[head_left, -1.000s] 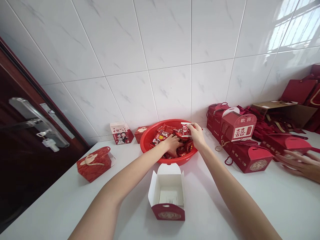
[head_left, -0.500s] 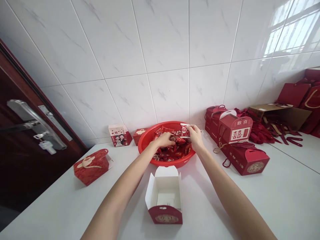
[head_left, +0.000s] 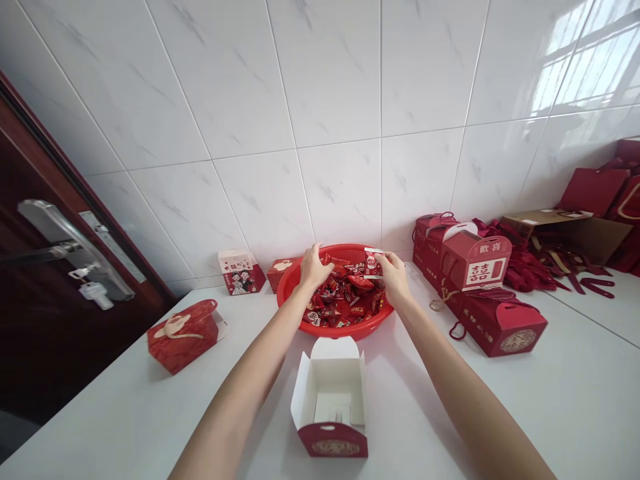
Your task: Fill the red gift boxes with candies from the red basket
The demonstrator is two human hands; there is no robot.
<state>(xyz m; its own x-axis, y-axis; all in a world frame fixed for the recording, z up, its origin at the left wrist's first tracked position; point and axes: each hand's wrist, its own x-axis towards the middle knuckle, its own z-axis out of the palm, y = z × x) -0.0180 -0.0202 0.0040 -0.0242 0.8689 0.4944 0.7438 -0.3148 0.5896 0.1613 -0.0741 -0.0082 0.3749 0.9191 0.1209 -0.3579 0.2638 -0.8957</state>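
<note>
A red plastic basket [head_left: 367,329] stands against the tiled wall, holding many red wrapped sweets [head_left: 345,303]. Over its left back part is my left hand [head_left: 315,268], fingers curled at the sweets; what they hold, if anything, is hidden. At the basket's right back edge, my right hand [head_left: 393,273] pinches a red and white packet [head_left: 373,263] above the sweets. Nearer to me, between my forearms, an open box [head_left: 333,440] stands with its flaps raised, white inside and dark red on the front.
Left of the basket are a red box with a bow [head_left: 184,335], a box with a printed couple [head_left: 242,273] and a small red box [head_left: 280,272]. Stacked red boxes [head_left: 483,300], ribbons and an open carton [head_left: 585,233] lie right. A door with keys [head_left: 95,291] is at far left.
My left hand has moved left and back within the basket, away from the middle of the sweets. My right hand still holds the packet in nearly the same place.
</note>
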